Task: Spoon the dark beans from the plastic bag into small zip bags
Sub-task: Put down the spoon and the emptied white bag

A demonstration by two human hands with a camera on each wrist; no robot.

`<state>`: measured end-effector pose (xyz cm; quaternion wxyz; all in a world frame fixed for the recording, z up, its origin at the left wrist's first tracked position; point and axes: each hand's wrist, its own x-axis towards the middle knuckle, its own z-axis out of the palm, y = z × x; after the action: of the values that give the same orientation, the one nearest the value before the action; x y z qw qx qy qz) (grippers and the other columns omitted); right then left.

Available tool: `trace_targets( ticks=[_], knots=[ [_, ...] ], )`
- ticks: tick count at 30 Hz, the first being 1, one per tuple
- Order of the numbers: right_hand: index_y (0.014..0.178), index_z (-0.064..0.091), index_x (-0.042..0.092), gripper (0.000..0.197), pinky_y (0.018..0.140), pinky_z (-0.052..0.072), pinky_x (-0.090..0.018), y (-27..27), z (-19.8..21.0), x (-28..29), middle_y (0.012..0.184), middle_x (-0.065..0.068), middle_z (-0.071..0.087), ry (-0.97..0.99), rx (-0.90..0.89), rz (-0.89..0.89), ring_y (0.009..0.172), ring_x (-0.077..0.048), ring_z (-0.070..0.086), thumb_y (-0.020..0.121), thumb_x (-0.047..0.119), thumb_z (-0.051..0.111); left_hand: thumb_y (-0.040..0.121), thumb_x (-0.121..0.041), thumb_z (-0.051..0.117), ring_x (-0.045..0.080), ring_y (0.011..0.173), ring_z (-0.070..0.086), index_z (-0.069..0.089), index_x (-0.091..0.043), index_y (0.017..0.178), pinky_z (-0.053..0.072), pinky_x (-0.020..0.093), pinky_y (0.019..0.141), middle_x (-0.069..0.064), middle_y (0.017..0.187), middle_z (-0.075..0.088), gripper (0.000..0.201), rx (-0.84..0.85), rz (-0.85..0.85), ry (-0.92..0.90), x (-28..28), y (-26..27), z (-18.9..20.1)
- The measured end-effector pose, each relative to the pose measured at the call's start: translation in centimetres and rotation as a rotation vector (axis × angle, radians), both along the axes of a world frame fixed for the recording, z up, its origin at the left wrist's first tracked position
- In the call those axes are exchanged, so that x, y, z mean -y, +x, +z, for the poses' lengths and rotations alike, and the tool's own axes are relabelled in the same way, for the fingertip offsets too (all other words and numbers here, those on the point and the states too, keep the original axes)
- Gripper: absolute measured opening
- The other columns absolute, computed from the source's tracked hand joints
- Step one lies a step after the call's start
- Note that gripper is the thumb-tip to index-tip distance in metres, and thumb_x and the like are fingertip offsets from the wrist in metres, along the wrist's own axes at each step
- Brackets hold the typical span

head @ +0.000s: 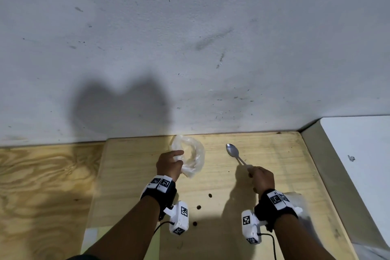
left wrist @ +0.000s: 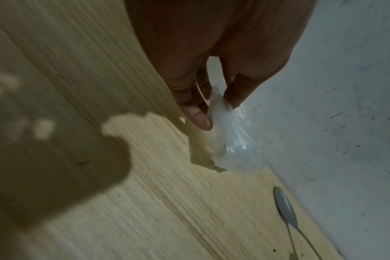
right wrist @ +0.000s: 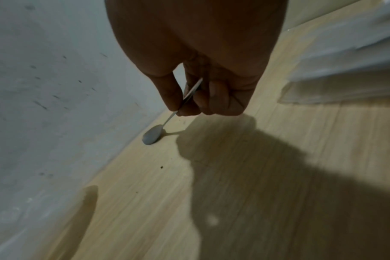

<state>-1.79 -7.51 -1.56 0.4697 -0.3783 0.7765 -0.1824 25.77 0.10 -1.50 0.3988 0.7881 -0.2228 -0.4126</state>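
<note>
A crumpled clear plastic bag (head: 191, 157) sits near the back edge of the wooden table (head: 274, 154), by the wall. My left hand (head: 169, 163) pinches its near side; in the left wrist view thumb and fingers (left wrist: 198, 117) squeeze the bag (left wrist: 232, 146). No beans show inside it. My right hand (head: 261, 178) grips the handle of a metal spoon (head: 233, 151), whose empty bowl points toward the wall. The right wrist view shows the spoon (right wrist: 153, 136) low over the table, handle pinched in my right hand (right wrist: 189, 105). Three dark beans (head: 198, 207) lie loose on the table between my wrists.
A stained grey wall (head: 190, 48) rises right behind the table. A white surface (head: 363, 150) adjoins the table on the right. More clear plastic (head: 301, 205) lies under my right wrist, also blurred at the upper right as plastic (right wrist: 345, 70). A darker plywood board (head: 42, 186) lies left.
</note>
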Motion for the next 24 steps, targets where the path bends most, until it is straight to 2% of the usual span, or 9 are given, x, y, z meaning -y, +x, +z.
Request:
trace_targets(
  ticks=[3, 5, 8, 11, 15, 18, 20, 21, 24],
  knots=[
    [0.075, 0.071, 0.007, 0.021, 0.068, 0.046, -0.040, 0.4, -0.6, 0.8, 0.085, -0.018, 0.068, 0.007, -0.061, 0.063, 0.074, -0.031, 0.055, 0.087, 0.021, 0.062, 0.079, 0.001, 0.059, 0.021, 0.094, 0.067, 0.076, -0.032, 0.091, 0.061, 0.036, 0.078, -0.008, 0.101, 0.063, 0.039, 0.011, 0.024, -0.003, 0.3, -0.6, -0.2],
    [0.082, 0.075, 0.013, 0.024, 0.068, 0.047, -0.033, 0.9, -0.4, 1.2, 0.086, -0.013, 0.070, 0.016, -0.138, 0.136, 0.076, -0.030, 0.058, 0.090, 0.028, 0.059, 0.079, 0.000, 0.061, 0.021, 0.094, 0.066, 0.076, -0.029, 0.095, 0.060, 0.036, 0.082, -0.012, 0.093, 0.061, 0.036, 0.034, 0.017, 0.001, 0.6, -0.8, -0.2],
    [0.075, 0.073, 0.023, 0.022, 0.054, 0.040, -0.022, 1.6, 0.6, 1.2, 0.066, 0.003, 0.065, -0.021, -0.241, 0.187, 0.061, -0.014, 0.057, 0.085, 0.036, 0.059, 0.079, -0.001, 0.063, 0.020, 0.093, 0.065, 0.077, -0.027, 0.097, 0.059, 0.032, 0.079, -0.003, 0.105, 0.066, 0.034, 0.055, 0.032, -0.003, 0.8, -0.9, -0.6],
    [0.074, 0.070, 0.024, 0.018, 0.064, 0.049, -0.024, 1.8, 0.7, 0.8, 0.069, 0.005, 0.067, -0.094, -0.303, 0.222, 0.064, -0.016, 0.061, 0.081, 0.039, 0.063, 0.078, -0.002, 0.064, 0.017, 0.089, 0.065, 0.077, -0.028, 0.097, 0.061, 0.032, 0.074, 0.003, 0.117, 0.065, 0.034, 0.050, 0.061, -0.018, 1.1, -1.0, -0.9],
    [0.079, 0.065, 0.030, 0.004, 0.070, 0.046, -0.025, 1.5, 1.0, 0.6, 0.077, 0.007, 0.066, -0.116, -0.291, 0.277, 0.074, -0.019, 0.060, 0.080, 0.033, 0.067, 0.081, -0.001, 0.063, 0.000, 0.070, 0.059, 0.076, -0.022, 0.102, 0.049, 0.006, 0.053, 0.003, 0.116, 0.065, 0.033, 0.079, 0.042, -0.028, 1.0, -1.2, -1.0],
    [0.087, 0.068, 0.028, 0.005, 0.072, 0.043, -0.026, 0.5, 1.0, 0.6, 0.084, 0.002, 0.066, -0.104, -0.283, 0.334, 0.080, -0.022, 0.059, 0.082, 0.027, 0.068, 0.082, 0.000, 0.063, 0.004, 0.075, 0.056, 0.076, -0.019, 0.104, 0.043, 0.002, 0.051, 0.003, 0.118, 0.063, 0.032, 0.080, 0.035, -0.030, 0.5, -1.4, -1.1],
    [0.106, 0.072, 0.019, 0.022, 0.078, 0.043, -0.026, -0.6, 0.4, 0.4, 0.102, -0.004, 0.069, -0.140, -0.286, 0.349, 0.095, -0.027, 0.063, 0.085, 0.027, 0.070, 0.081, -0.001, 0.063, 0.011, 0.085, 0.059, 0.076, -0.021, 0.102, 0.046, 0.005, 0.057, 0.004, 0.120, 0.063, 0.032, 0.077, 0.031, -0.041, 0.1, -1.5, -1.1],
    [0.109, 0.071, 0.017, 0.026, 0.079, 0.043, -0.026, -1.4, 0.3, 0.0, 0.107, -0.005, 0.069, -0.175, -0.288, 0.341, 0.099, -0.028, 0.064, 0.085, 0.027, 0.072, 0.081, -0.002, 0.063, 0.014, 0.087, 0.061, 0.076, -0.023, 0.101, 0.051, 0.013, 0.064, 0.005, 0.121, 0.063, 0.032, 0.064, 0.034, -0.046, -0.2, -1.7, -1.1],
    [0.097, 0.073, 0.018, 0.016, 0.079, 0.048, -0.028, -3.2, 0.6, -1.2, 0.095, -0.004, 0.072, -0.259, -0.234, 0.280, 0.090, -0.026, 0.067, 0.081, 0.018, 0.076, 0.081, -0.002, 0.064, 0.012, 0.082, 0.063, 0.076, -0.025, 0.099, 0.056, 0.027, 0.072, 0.004, 0.121, 0.064, 0.032, 0.053, 0.033, -0.062, -0.9, -2.0, -1.0]
  ],
)
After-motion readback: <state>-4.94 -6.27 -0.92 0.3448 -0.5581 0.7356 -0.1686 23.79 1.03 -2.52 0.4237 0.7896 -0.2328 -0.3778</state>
